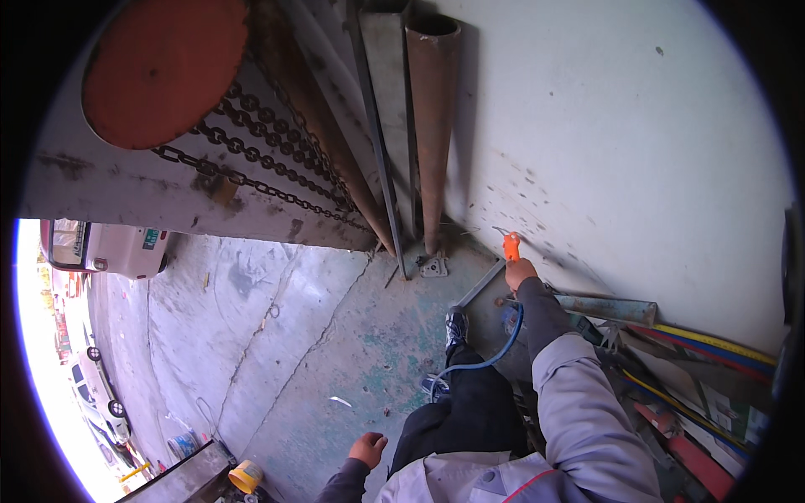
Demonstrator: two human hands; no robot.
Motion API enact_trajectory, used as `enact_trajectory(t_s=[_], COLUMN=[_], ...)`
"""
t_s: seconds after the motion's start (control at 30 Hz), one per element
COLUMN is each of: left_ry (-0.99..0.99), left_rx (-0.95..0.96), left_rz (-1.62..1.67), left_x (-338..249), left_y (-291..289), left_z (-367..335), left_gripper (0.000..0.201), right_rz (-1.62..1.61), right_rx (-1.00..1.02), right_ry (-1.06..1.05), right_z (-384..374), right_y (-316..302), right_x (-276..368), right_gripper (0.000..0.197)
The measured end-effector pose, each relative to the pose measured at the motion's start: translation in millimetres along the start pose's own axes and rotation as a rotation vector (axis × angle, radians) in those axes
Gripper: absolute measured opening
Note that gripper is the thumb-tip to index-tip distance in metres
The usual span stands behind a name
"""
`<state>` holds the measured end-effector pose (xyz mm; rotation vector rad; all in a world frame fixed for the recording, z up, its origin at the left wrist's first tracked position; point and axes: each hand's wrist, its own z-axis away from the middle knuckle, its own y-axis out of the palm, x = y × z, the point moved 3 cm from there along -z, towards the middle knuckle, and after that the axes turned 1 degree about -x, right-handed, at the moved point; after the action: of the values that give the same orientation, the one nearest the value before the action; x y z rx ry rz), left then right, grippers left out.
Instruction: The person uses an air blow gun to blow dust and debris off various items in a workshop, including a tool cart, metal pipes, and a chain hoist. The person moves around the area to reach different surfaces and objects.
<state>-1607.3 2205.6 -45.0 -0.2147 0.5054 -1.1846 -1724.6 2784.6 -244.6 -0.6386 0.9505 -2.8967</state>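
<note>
My right hand (521,275) is closed around an orange air blow gun (511,245), held out near the foot of the white wall. A thin nozzle sticks out from the gun's top toward the left. From below that hand a blue hose (495,359) curves down and across my leg, near my shoes. My left hand (367,450) hangs low beside my left thigh, above the floor. Its fingers are curled in, and nothing shows in them.
Rusty pipes (432,134) and steel profiles lean in the corner ahead. Heavy chains (268,155) and an orange disc (163,71) hang at upper left. A metal channel (605,309) and coloured hoses crowd my right. A yellow bucket (246,476) stands at lower left; vehicles are outside.
</note>
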Motion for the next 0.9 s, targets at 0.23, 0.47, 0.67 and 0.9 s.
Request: enact_trajectory(t_s=[0.23,0.47,0.67,0.9], left_ry=[-0.006,0.017,0.009,-0.003], left_rx=[-0.002,-0.025,-0.022,-0.030], left_rz=[-0.008,-0.057,-0.058,-0.045], left_x=[10.1,10.7,14.4,17.7], left_y=[1.7,-2.0,1.0,1.7], left_z=[2.7,5.2,10.6,15.1], left_gripper=[0.037,0.038,0.037,0.041], right_rz=[0.280,0.214,-0.246,-0.313], right_rx=[0.129,0.419,0.380,0.330], right_ry=[-0.131,-0.127,0.050,-0.042], right_z=[-20.0,34.8,75.5,99.0], right_y=[8.7,25.7,55.7,67.7], right_x=[-84.0,-75.9,-40.0,25.1], right_gripper=[0.030,0.045,0.054,0.053])
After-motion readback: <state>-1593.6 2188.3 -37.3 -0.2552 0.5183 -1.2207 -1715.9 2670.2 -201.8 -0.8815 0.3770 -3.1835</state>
